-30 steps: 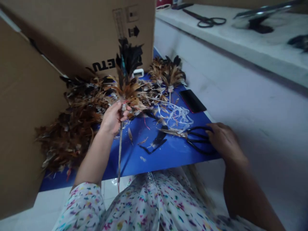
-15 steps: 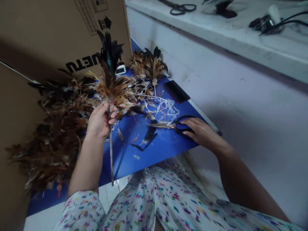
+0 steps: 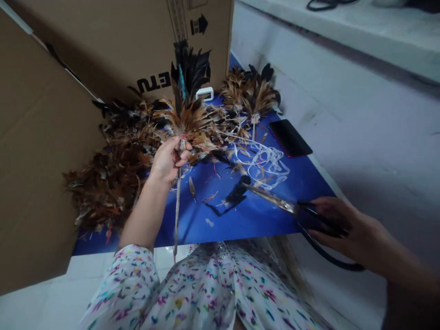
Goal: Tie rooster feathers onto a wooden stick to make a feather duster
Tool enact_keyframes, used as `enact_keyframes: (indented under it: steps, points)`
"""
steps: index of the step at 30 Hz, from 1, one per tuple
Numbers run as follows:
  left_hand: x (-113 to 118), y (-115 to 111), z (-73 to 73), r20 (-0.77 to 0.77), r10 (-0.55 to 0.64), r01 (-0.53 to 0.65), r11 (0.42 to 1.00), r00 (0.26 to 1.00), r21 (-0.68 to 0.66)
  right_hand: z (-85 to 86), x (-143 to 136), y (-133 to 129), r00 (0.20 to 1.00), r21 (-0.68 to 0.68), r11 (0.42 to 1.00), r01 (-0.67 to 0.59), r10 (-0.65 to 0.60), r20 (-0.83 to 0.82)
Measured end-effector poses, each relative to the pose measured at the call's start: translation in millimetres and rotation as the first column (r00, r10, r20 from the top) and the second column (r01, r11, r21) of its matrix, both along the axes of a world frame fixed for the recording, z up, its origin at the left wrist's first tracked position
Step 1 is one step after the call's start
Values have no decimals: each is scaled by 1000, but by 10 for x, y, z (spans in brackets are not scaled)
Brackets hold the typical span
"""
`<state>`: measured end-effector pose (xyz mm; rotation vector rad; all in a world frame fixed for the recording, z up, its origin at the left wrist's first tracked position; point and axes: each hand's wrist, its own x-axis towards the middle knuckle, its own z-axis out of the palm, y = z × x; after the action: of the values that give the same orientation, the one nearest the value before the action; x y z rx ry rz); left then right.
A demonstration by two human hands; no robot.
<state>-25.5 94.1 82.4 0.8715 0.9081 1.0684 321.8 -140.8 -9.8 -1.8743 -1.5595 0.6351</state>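
- Above the blue counter (image 3: 264, 222), the left hand (image 3: 169, 160) has its fingers wrapped round a stick (image 3: 178, 201) just below its feather tuft (image 3: 188, 114).
- Past the counter's edge, the right hand (image 3: 360, 231) grips scissors (image 3: 292, 208) by the handles.
- Near the blade tips lie a black feather (image 3: 238, 191) and tangled white string (image 3: 267, 161).
- Beside the string rests a phone (image 3: 290, 138).

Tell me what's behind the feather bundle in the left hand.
Behind the feather bundle in the left hand are a cardboard box and piled feathers on the blue table. Any box printing directly behind the bundle's dark tips is covered.
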Motion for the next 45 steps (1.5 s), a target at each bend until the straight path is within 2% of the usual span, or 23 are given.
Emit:
enact_keyframes:
  steps: [1, 3, 6, 8, 11, 15, 19, 22, 29, 35, 45]
  points:
    - [-1, 1, 3, 4, 1, -1, 1000, 1000, -1, 15, -43, -12, 988, -2, 1000, 0, -1, -153]
    - [-3, -1, 13, 18, -5, 5, 1000, 1000, 1, 69, -207, 11, 911, 19, 1000, -2, 10, -413]
    - [-5, -22, 38, 41, -9, 9, 1000, 999, 7, 163, -584, 159, 780, -13, 999, -39, 22, -626]
    - [-8, -47, 57, 49, 5, -6, 1000, 999, 5, 182, -850, 304, 710, -88, 992, -91, 3, -704]
    - [-23, -97, 88, 61, 25, -25, 1000, 998, 3, 119, -1194, 525, 559, -22, 971, -237, 118, -821]
    - [-59, -150, 131, 95, 24, -26, 1000, 995, 15, -16, -1541, 735, 317, 91, 912, -400, 231, -920]
    - [-71, -178, 166, 128, 30, -32, 999, 991, 18, -79, -1765, 867, 242, 190, 876, -444, 321, -915]
    - [-63, -196, 181, 147, 18, -20, 1000, 989, 14, -106, -1852, 947, 245, 233, 870, -434, 363, -899]
    - [-60, -211, 181, 182, 21, -21, 1000, 983, -3, -230, -1939, 1050, 308, 214, 874, -437, 368, -877]
    - [-44, -227, 187, 183, 33, -28, 999, 983, -31, -193, -2018, 1124, 447, 256, 909, -330, 389, -805]
    - [-38, -215, 150, 187, 20, -13, 999, 982, -39, -112, -2012, 1174, 599, 232, 926, -296, 370, -710]
